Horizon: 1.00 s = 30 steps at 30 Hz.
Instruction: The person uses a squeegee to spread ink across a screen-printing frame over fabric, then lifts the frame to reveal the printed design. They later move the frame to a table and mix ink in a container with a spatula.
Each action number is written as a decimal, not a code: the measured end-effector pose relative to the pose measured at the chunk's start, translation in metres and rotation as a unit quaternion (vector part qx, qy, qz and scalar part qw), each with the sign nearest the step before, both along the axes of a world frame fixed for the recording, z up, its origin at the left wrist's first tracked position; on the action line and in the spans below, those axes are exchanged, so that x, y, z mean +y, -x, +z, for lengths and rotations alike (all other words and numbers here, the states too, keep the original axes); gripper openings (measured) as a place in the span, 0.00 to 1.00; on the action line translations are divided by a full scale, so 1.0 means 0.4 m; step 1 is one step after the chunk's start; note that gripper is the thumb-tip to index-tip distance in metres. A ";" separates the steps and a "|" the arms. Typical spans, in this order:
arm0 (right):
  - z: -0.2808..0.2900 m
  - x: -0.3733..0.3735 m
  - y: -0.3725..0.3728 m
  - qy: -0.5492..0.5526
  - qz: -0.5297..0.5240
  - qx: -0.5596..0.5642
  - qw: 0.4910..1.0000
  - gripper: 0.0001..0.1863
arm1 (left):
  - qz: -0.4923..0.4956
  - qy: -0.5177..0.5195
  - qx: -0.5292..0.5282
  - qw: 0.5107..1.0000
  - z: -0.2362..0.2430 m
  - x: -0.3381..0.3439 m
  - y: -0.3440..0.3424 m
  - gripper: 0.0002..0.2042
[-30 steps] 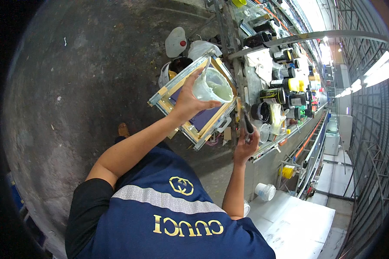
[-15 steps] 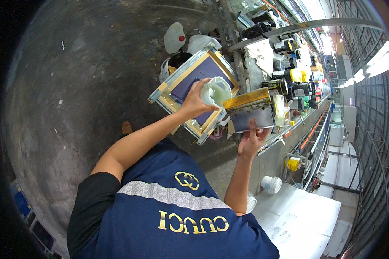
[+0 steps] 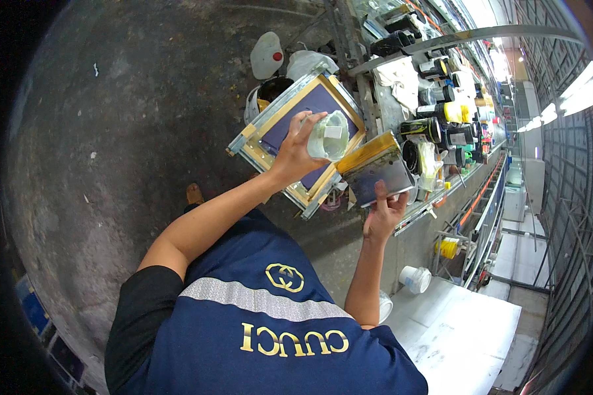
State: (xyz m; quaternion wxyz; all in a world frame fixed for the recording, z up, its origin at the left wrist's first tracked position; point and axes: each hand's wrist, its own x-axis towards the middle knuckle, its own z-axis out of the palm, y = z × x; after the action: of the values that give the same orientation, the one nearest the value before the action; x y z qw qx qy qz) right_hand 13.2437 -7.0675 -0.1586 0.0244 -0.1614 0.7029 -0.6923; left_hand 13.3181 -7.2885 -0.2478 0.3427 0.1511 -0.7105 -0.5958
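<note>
My left hand (image 3: 298, 150) is wrapped round a translucent plastic tub (image 3: 320, 146), whose open mouth faces right and shows a pale, wet-looking coating inside. In my right hand (image 3: 384, 214) is a squeegee (image 3: 380, 172) with a grey, stained body and a yellow blade edge. My right thumb lies on its grey face. The blade's left end is close to the tub's rim; whether they touch I cannot tell. Behind the tub, a wood-and-metal framed printing screen (image 3: 246, 140) with purple mesh leans at a slant, partly hidden by my left hand and the tub.
To the right runs a long bench crowded with ink tubs (image 3: 420, 130), cloth (image 3: 397, 82) and plastic. A white jug (image 3: 266, 55) with a red cap and a bucket (image 3: 251, 105) sit behind the screen. A white tabletop (image 3: 451, 329) and white pail (image 3: 415, 280) are lower right.
The tub has turned in my left hand, so a pale rectangular patch now shows at its mouth. The squeegee has tilted, its right end rising and its left end dropping slightly.
</note>
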 end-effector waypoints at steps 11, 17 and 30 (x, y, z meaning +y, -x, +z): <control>-0.016 -0.013 -0.018 -0.037 0.025 -0.022 0.999 0.20 | 0.019 0.053 0.074 0.996 0.091 -0.066 0.082 0.52; -0.024 0.011 -0.006 -0.075 0.040 -0.034 0.996 0.19 | 0.013 0.038 0.093 0.995 0.124 -0.086 0.127 0.53; -0.123 0.068 0.232 0.077 -0.033 -0.278 0.957 0.15 | -0.219 -0.370 -0.055 0.901 -0.043 -0.043 0.022 0.55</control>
State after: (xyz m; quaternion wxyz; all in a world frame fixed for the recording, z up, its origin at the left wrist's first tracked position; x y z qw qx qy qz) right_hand 13.1511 -7.0401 -0.2077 0.1834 0.0589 0.6177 -0.7625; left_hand 13.3094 -7.3058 -0.2648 0.0829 0.1399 -0.4721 -0.8664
